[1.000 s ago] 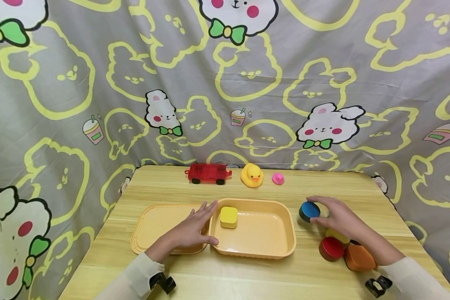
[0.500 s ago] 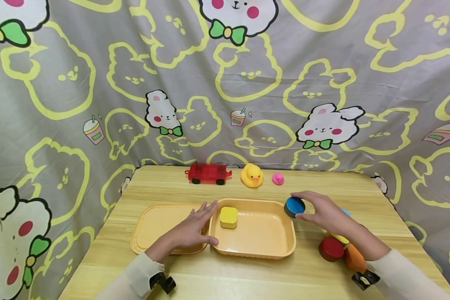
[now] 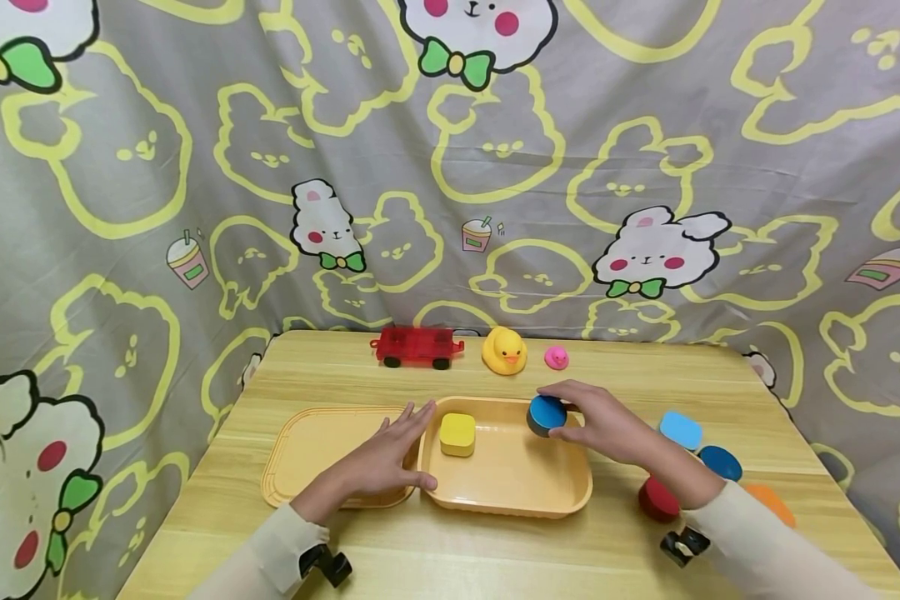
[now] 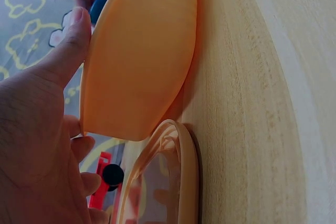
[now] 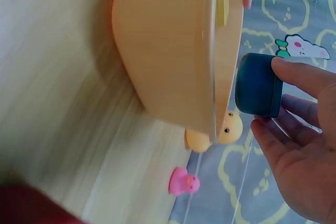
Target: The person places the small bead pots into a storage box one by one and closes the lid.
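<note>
My right hand point(image 3: 607, 421) grips a round dark blue block point(image 3: 547, 414) between thumb and fingers. That block hangs over the back right part of a peach-coloured plastic box point(image 3: 510, 505); in the right wrist view the blue block point(image 5: 257, 85) shows above the box's rim. A yellow square block point(image 3: 457, 435) sits inside the box at its left end. My left hand point(image 3: 382, 454) rests at the box's left rim, fingers spread and fairly straight. In the left wrist view, the left thumb point(image 4: 68, 48) lies along the rim point(image 4: 88, 72).
A peach lid point(image 3: 322, 446) lies left of the box, partly under the left hand. Right of the box are light blue point(image 3: 681, 429), dark blue point(image 3: 720, 462), red point(image 3: 657, 498) and orange point(image 3: 771, 503) blocks. Behind stand a red toy cart point(image 3: 417, 346), a yellow duck point(image 3: 504, 352) and a pink duck point(image 3: 557, 358).
My right hand has carried the round blue block leftward from the table beside the box to over the box. Blocks on the right are now less covered by the arm. The left hand stays put.
</note>
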`<state>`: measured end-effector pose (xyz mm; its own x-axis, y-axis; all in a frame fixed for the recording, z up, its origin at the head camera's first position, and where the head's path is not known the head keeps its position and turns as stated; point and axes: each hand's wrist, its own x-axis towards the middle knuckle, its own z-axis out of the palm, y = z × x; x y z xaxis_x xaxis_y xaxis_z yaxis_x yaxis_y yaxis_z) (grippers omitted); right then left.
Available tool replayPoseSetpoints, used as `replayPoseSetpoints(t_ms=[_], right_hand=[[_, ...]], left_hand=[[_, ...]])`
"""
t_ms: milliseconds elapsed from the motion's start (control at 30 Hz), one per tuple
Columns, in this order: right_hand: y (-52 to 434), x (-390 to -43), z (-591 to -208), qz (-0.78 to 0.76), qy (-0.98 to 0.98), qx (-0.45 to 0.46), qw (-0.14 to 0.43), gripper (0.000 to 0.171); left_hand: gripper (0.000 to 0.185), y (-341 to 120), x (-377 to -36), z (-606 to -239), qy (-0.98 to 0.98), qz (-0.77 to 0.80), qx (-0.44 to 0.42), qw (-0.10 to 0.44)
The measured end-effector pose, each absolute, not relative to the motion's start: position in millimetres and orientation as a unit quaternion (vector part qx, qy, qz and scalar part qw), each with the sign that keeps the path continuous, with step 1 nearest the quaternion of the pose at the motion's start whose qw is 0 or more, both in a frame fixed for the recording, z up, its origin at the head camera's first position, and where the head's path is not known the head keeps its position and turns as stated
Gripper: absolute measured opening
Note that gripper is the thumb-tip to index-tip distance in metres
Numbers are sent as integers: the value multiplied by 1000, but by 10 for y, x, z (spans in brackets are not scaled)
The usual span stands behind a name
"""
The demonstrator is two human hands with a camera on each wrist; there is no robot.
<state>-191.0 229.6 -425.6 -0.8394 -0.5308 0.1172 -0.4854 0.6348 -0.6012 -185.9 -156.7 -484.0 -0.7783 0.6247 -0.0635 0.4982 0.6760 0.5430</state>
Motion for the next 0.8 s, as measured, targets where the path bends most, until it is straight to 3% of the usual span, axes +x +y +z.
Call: replayPoseSetpoints(t_ms=[800], right_hand=[[1651,-2066,-4649,-285,909,-299,46,55]], left_hand=[[114,-1569,-1859,-4835,905,262,310,128]])
